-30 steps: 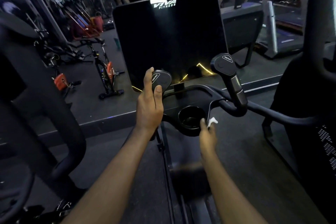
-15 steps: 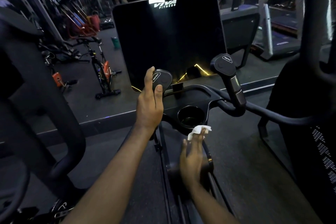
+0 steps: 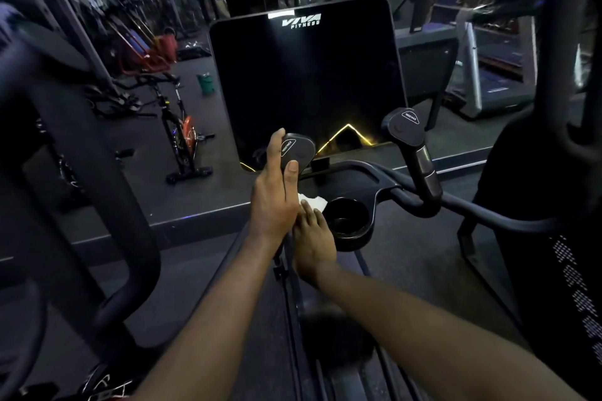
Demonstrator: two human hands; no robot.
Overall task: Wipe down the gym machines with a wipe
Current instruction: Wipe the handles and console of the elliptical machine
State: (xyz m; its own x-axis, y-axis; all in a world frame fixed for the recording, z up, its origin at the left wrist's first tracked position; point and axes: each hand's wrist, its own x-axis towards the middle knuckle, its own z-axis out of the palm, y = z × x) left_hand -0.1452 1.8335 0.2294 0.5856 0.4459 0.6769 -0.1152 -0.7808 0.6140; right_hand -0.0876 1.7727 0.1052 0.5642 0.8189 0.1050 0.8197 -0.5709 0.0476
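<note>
My left hand (image 3: 276, 195) grips the left resistance handle (image 3: 299, 150) of the machine, thumb on its near face and fingers curled round the far side. My right hand (image 3: 314, 239) lies just beside it, its fingers fairly straight and pressing the white wipe (image 3: 313, 202) onto the dark frame, between the left handle and the cup holder (image 3: 348, 234). Above stands the dark console screen (image 3: 306, 85), with the right resistance handle (image 3: 405, 126) untouched, well apart from both hands.
</note>
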